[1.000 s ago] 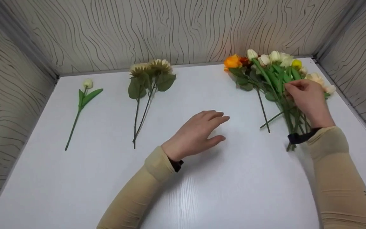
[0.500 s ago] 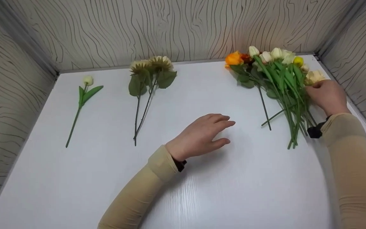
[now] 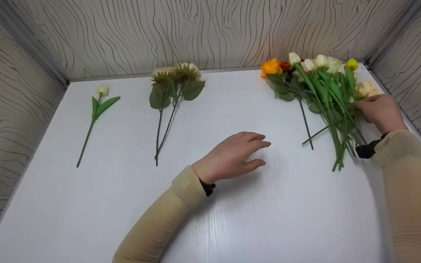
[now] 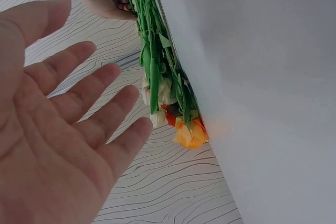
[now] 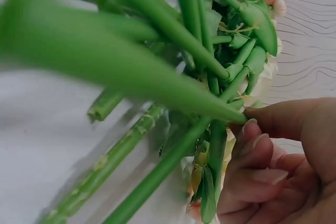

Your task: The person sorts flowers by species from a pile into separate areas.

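On the right of the white table (image 3: pixel 269 219), my right hand (image 3: pixel 384 111) pinches a green stem (image 5: pixel 157 85) between thumb and fingertips at the edge of a flower pile. It seems to belong to the yellow tulip (image 3: pixel 352 64), though the join is hidden. The pile also has white tulips (image 3: pixel 321 61), an orange rose (image 3: pixel 271 67) and a peach-coloured bloom (image 3: pixel 366 89) beside my fingers. My left hand (image 3: pixel 232 157) hovers over the table's middle with fingers spread and relaxed, holding nothing; its palm shows in the left wrist view.
A single white tulip (image 3: pixel 102 90) lies at the far left. Two cream flowers with dark leaves (image 3: pixel 192 90) lie left of centre, stems crossing. Patterned walls (image 3: pixel 210 33) bound the table at the back and sides.
My right hand has moved rightward from the middle of the pile to its right edge. The yellow tulip has shifted right and slightly up. My left hand has barely moved.
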Demonstrator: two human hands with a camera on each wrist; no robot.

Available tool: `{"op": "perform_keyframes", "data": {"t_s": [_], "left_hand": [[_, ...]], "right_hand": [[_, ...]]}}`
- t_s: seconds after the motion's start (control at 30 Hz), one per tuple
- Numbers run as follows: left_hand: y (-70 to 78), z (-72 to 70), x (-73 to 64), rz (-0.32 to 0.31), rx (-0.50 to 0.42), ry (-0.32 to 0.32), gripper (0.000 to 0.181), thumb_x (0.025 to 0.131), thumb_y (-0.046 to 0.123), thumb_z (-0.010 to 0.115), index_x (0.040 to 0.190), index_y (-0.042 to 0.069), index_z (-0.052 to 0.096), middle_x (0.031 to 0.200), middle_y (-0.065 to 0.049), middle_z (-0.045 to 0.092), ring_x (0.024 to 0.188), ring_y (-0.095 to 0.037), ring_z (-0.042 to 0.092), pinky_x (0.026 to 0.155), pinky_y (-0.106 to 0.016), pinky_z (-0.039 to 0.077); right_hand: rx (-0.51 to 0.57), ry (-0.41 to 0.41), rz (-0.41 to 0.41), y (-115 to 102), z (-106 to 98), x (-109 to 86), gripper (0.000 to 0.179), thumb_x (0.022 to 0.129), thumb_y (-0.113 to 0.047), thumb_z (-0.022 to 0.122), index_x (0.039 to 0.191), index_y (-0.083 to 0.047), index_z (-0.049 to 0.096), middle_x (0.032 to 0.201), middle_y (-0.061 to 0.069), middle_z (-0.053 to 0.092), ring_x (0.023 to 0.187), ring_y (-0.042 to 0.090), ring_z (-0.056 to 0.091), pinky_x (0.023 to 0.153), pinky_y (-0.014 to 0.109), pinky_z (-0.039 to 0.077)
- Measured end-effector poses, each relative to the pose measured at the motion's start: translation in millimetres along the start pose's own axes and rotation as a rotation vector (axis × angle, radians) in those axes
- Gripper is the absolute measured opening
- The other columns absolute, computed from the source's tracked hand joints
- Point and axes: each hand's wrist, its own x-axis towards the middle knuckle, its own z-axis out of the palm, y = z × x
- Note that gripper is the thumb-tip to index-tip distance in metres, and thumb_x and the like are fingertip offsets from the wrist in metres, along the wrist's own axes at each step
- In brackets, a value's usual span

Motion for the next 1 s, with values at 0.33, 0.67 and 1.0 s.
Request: {"op": "perform_keyframes", "data": {"t_s": [0.33,0.67,1.0], "left_hand": [[0.5,-2.2,-2.1,-0.08,-0.078,0.101,0.034,0.104,0.029,0.062,0.135,0.015,0.066,0.134,0.001,0.065,0.126,-0.014,0.058,0.107,-0.023,0.041],[-0.9,-8.4,-4.1,-0.276,-0.38,0.252,0.024,0.104,0.025,0.062,0.122,0.018,0.075,0.114,0.013,0.07,0.098,-0.001,0.062,0.088,-0.02,0.049],[-6.2,-11.7,-3.1,-0.381,-0.584,0.315,0.028,0.103,0.03,0.064,0.126,0.016,0.073,0.113,0.015,0.069,0.098,-0.007,0.064,0.084,-0.025,0.053]], "right_hand": [[0.343,0.036,0.012,-21,3,-22.3,0.046,0.097,-0.05,0.065,0.122,-0.01,0.063,0.087,-0.008,0.064,0.079,0.011,0.058,0.067,0.021,0.051],[0.361,0.023,-0.182,-89,33,-53.6,0.045,0.097,-0.043,0.069,0.121,-0.005,0.065,0.091,0.001,0.065,0.074,0.014,0.057,0.061,0.024,0.05],[0.523,-0.188,-0.334,-146,96,-78.8,0.042,0.097,-0.037,0.072,0.115,0.0,0.065,0.099,0.011,0.068,0.084,0.022,0.065,0.073,0.027,0.057]]}}
